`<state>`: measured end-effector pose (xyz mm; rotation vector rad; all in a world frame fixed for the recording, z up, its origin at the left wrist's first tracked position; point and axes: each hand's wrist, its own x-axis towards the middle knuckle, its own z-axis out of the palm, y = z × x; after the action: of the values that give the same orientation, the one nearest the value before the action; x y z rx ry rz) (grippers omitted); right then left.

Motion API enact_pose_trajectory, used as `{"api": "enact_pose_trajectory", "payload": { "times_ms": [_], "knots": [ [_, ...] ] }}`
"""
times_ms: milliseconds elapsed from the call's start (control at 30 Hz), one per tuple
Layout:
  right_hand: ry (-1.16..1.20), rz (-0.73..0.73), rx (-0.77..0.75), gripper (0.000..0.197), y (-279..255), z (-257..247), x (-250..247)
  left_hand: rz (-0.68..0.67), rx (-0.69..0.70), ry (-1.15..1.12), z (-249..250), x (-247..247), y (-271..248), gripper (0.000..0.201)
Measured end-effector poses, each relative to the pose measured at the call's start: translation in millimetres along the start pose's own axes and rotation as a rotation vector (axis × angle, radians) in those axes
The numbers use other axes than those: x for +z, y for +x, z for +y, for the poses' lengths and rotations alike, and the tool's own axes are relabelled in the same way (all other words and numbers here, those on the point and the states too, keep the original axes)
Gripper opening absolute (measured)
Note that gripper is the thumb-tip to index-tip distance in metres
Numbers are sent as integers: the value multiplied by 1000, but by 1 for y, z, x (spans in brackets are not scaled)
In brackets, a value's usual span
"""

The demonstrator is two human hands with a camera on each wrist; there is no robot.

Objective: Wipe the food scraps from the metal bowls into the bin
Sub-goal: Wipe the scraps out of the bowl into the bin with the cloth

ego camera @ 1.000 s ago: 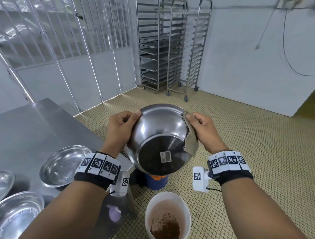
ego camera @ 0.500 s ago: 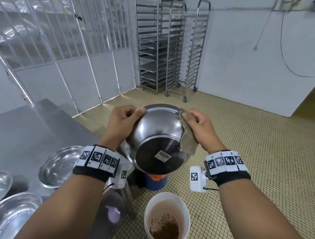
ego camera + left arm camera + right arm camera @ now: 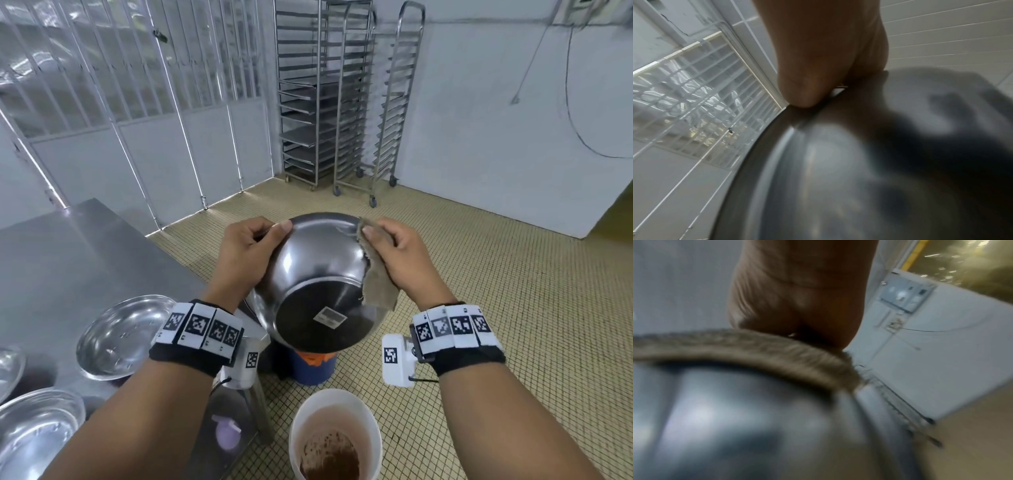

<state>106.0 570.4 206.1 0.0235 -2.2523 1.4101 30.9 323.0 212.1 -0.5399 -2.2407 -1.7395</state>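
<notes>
Steel, round and shiny, the metal bowl [image 3: 315,274] tips mouth-away above the white plastic bin [image 3: 334,409]; my left hand [image 3: 245,257] grips its rim, my right hand [image 3: 394,253] pinches a brown cloth [image 3: 376,287] there. Wiping is underway, I judge; next the cloth should sweep scraps downward.

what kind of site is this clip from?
Most likely a commercial kitchen or bakery back room: two wheeled steel tray racks stand by the wall, a stainless worktable holds several metal bowls, and the floor is small-tiled. A white bucket holds brown scraps.
</notes>
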Motion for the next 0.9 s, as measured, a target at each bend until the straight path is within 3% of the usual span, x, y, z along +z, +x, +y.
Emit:
{"api": "enact_pose_trajectory", "payload": {
  "times_ms": [167,333,433,600,700,767,900],
  "knots": [
    [151,48,114,27,-11,11,3,29,-73,-40,-12,0,0,32],
    [-176,-72,-76,10,17,-11,5,-98,3,74,-4,16,-2,27],
    [-161,-59,-98,13,22,-12,2,-61,-17,5,-2,16,1,28],
    [209,91,195,34,3,24,-8,136,-141,-167,-17,1,8,34],
    [271,109,228,40,-3,33,-3,13,-80,-29,-18,-1,11,34],
    [196,51,188,29,0,20,-2,-107,-17,137,-10,1,15,29],
    [-227,-89,-92,11,16,-7,6,-288,105,315,9,19,16,29]
  ]
}}
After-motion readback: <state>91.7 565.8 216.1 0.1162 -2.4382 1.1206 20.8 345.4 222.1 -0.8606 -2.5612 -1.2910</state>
